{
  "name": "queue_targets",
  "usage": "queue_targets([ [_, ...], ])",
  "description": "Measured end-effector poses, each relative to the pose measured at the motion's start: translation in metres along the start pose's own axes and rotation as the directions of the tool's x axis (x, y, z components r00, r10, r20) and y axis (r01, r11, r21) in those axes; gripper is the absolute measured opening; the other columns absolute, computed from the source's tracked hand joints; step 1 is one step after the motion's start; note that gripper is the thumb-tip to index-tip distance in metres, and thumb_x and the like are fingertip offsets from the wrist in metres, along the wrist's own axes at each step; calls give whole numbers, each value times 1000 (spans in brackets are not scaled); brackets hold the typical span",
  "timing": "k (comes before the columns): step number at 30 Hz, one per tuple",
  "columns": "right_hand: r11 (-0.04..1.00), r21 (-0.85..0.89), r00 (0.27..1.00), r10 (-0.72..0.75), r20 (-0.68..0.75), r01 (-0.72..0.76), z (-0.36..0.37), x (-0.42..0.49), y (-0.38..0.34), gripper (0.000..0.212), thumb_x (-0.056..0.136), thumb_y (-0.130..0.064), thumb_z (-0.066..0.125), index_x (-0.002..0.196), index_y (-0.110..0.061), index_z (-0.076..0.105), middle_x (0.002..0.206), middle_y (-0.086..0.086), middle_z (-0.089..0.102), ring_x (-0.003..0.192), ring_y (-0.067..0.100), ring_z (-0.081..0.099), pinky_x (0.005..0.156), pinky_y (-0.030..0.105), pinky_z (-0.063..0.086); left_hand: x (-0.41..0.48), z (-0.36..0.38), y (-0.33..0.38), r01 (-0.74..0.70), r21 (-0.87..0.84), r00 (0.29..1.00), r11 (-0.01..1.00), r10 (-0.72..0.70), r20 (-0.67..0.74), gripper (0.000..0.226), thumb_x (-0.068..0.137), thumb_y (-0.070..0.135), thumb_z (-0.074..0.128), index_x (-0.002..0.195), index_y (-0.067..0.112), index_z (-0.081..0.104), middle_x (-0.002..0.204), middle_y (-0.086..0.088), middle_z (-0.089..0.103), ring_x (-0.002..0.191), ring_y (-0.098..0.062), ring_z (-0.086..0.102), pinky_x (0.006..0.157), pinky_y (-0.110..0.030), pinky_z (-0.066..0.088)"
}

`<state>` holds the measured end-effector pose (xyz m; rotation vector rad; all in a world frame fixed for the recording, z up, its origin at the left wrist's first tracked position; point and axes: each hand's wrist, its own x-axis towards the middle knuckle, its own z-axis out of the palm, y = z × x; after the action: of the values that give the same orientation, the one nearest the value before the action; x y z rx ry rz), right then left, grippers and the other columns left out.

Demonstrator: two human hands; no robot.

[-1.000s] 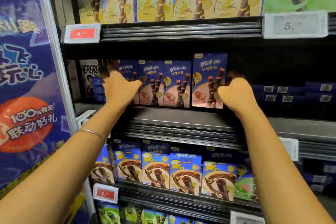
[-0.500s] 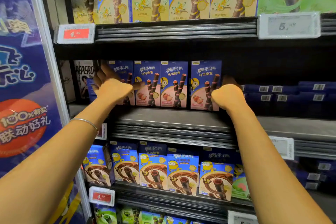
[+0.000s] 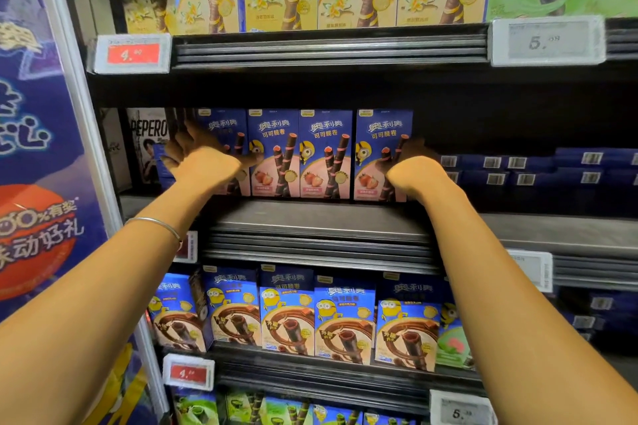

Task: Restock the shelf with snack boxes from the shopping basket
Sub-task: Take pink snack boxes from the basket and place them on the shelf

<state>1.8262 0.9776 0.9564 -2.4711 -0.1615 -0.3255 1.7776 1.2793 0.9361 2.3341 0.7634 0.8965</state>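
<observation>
Restocking in a shop aisle: a person's two bare hands reach to the middle black metal shelf (image 3: 310, 216), where four upright blue-and-pink cardboard snack boxes (image 3: 300, 148), printed with strawberry wafer rolls, stand in a row set back from the near edge. The right hand (image 3: 414, 171) grips the rightmost box (image 3: 381, 131), thumb across its front and fingers curled round its right side. The box stands upright on the shelf, a narrow gap apart from its neighbour. A second ago it was held higher and nearer than the row; it now sits level with the others.

The left hand (image 3: 203, 162), a thin silver bangle (image 3: 158, 221) on its wrist, lies with fingers spread against the leftmost box (image 3: 222, 128), thumb across the front. Earlier it covered more of that box. The hands are well apart, one at each end of the row.

To the right, flat dark blue cartons (image 3: 518, 172) lie stacked, barcodes outward. Blue-and-brown chocolate roll boxes (image 3: 345, 317) fill the shelf below, and a red price tag (image 3: 133, 53) hangs on the shelf edge above.
</observation>
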Motion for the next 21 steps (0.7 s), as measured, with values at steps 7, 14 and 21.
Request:
queue_targets([
  [7,996,-90,1000,-24,2,24,4,9,-1,52,101,-28,61,143,-4,44,143,20,50,130,37,52,109,48,46,5,2,-2,-9,66,1000,998,7,29,141,69,79,77,167,12,1,173,-23,-1,158,-49,-3,127,-63,0],
  [14,998,-60,999,-4,-44,1,13,13,-2,71,98,-29,66,153,-4,28,156,21,35,141,40,40,113,51,41,5,6,2,10,131,1000,991,-7,-17,143,69,80,77,165,6,0,173,-22,-1,158,-47,-3,126,-63,1],
  [21,999,-41,998,17,-60,-20,14,17,-2,78,96,-26,69,155,-3,23,159,22,31,144,40,36,114,53,39,4,7,5,0,205,1000,979,-5,28,133,77,79,70,167,13,-3,175,-15,-1,160,-44,-4,126,-63,-4],
])
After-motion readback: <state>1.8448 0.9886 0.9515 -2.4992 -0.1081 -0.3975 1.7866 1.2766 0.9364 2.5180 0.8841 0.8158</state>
